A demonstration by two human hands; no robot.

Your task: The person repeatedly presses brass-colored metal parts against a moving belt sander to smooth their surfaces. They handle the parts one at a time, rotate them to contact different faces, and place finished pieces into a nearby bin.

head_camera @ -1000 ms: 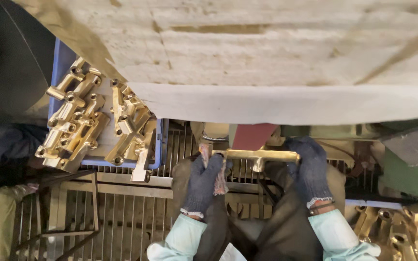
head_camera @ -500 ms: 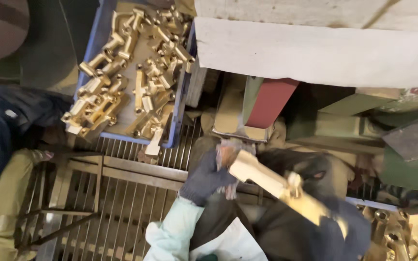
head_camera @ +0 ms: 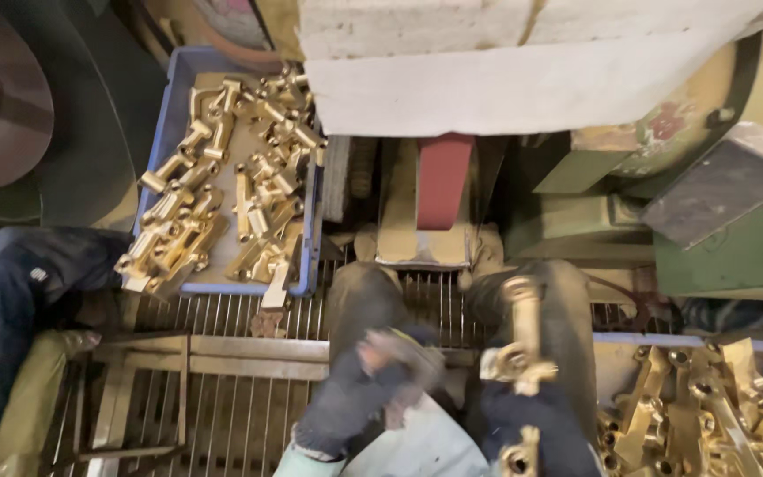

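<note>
My right hand (head_camera: 536,420), in a dark glove, grips a long brass faucet-like casting (head_camera: 523,331) that stands roughly upright over my lap. My left hand (head_camera: 373,384), also dark-gloved with worn fingertips, is blurred and sits just left of the casting, apart from it. Whether its fingers are closed is unclear. A red sanding belt (head_camera: 443,181) on a dusty machine runs straight ahead of both hands.
A blue tray (head_camera: 159,132) of several brass castings sits at the upper left, and another tray (head_camera: 607,340) of castings at the lower right. A metal grate (head_camera: 222,406) lies below. Another person's blue-clad leg (head_camera: 19,291) is at the left. Green machine housing (head_camera: 717,256) stands at the right.
The casting went from level in both hands at the belt to upright in my right hand, nearer the right tray. My left hand came off it.
</note>
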